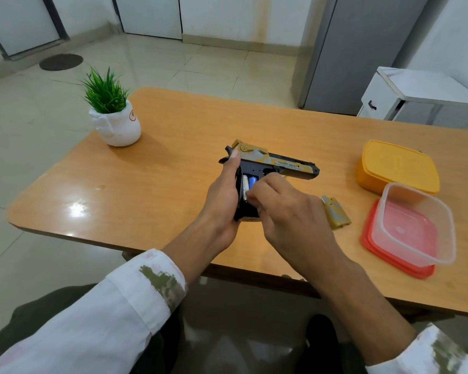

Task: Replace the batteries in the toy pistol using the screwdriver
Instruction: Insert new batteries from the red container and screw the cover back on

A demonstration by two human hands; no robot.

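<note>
Cover's off, so this looks like the battery stage, compartment open. Left grip [223,193] is clenched round the handle of the toy pistol [278,164], thumb up by the hammer end. The pistol is held over the surface [173,171], barrel toward the yellow box [397,166]; can't tell if the butt rests down.

Right grip [287,211] is curled over the open handle, fingertips [250,196] on the lower end of the white cell [245,182]. Can't tell if it pinches the cell or only presses it. A blue cell [252,181] sits right beside the white one.

Can't say whether these are old cells coming out or fresh ones going in. Next move, prob.: a small, exact lever or push at that cell end, w/ the left steadying the pistol.

Pistol itself: black frame, tan camo slide w/ lettering. Its matching cover [335,211] lies on the surface near the pistol, on the box side. No screwdriver in sight; I'd guess it's needed to close up.
</note>
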